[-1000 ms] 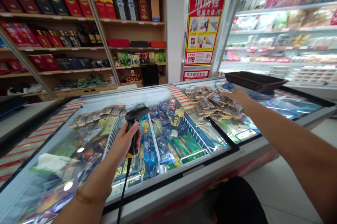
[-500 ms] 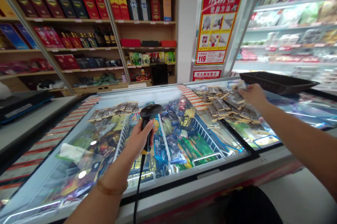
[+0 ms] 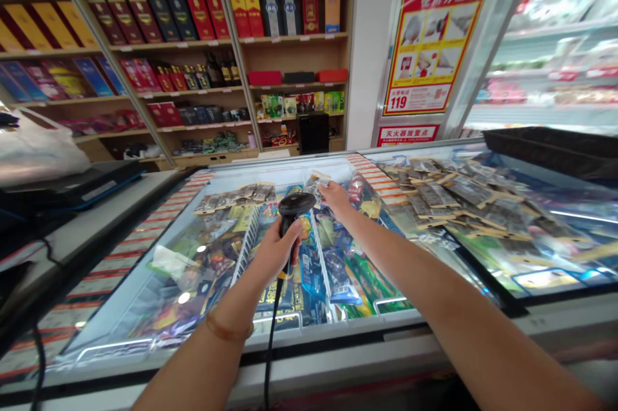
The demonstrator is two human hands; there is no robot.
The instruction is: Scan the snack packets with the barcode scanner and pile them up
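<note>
A black barcode scanner point(image 3: 293, 206) with a trailing cable stands upright in my left hand point(image 3: 277, 250), its fingers wrapped round the handle. My right hand point(image 3: 337, 198) pinches a small clear packet point(image 3: 316, 184) with a tan edge, held just beyond the scanner's head over the freezer's glass top. On the right part of the glass lies a heap of similar packets point(image 3: 463, 195). A smaller row of such packets point(image 3: 236, 197) lies on the glass to the left of the scanner.
Beneath the glass, white wire baskets point(image 3: 318, 256) hold frozen goods. A black tray point(image 3: 555, 147) sits at the right rear. At the left stands a counter with a dark device point(image 3: 96, 185) and a white plastic bag point(image 3: 38, 147). Boxed goods fill shelves point(image 3: 193, 44) behind.
My right hand has moved left from the heap to near the scanner, bringing a packet with it. The left hand still grips the scanner. The view has turned slightly left.
</note>
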